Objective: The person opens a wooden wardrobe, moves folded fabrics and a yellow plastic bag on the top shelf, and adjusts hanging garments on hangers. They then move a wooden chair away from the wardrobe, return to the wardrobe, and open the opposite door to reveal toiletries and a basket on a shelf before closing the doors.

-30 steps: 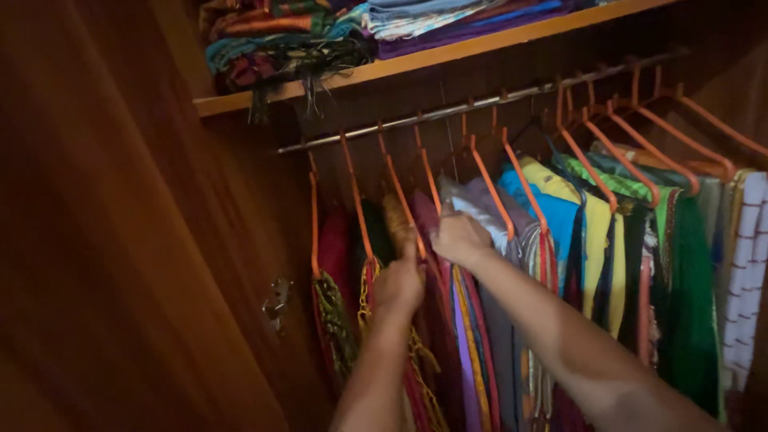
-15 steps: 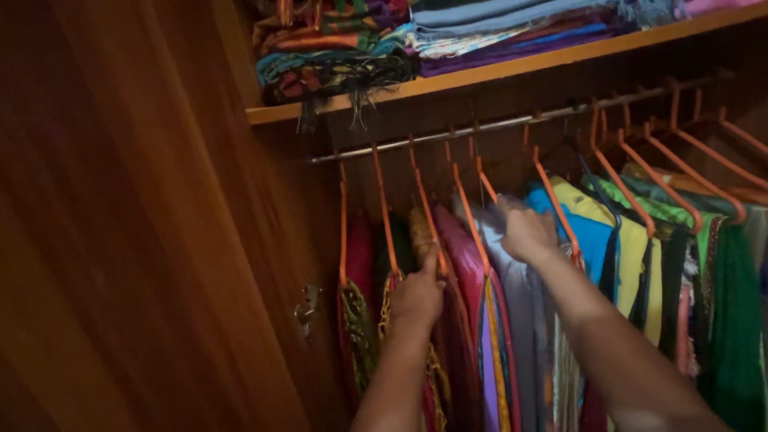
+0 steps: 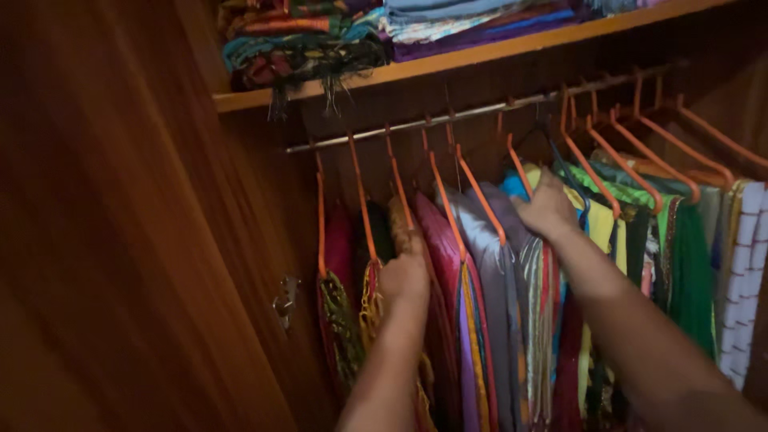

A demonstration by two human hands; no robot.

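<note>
You stood facing an open wooden wardrobe, with both of your hands reaching in among the hanging clothes. Your left hand (image 3: pixel 404 276) was curled around the folded cloth on an orange hanger (image 3: pixel 398 192) near the left end of the row, with its fingers closed on the fabric just below the hanger's arm. Your right hand (image 3: pixel 546 210) was further right and a little higher; it pressed against the clothes there, its fingers bent over the cloth beside another orange hanger (image 3: pixel 518 164), though you could not tell how firmly it gripped. Between your two hands hung a magenta garment (image 3: pixel 436 236) and a pale grey one (image 3: pixel 480 240), side by side and touching. To the right of your right hand hung yellow (image 3: pixel 600 224), green (image 3: pixel 690 272) and white checked (image 3: pixel 744 280) pieces, all on orange hangers from the metal rail (image 3: pixel 416 124) that ran across the wardrobe. Above the rail, a wooden shelf (image 3: pixel 480 54) carried stacks of folded cloth (image 3: pixel 336 36) in many colours, some with dark fringes hanging over the edge. At the left stood the wardrobe's wooden door (image 3: pixel 120 240), with a small metal latch (image 3: pixel 284 300) at its edge.
</note>
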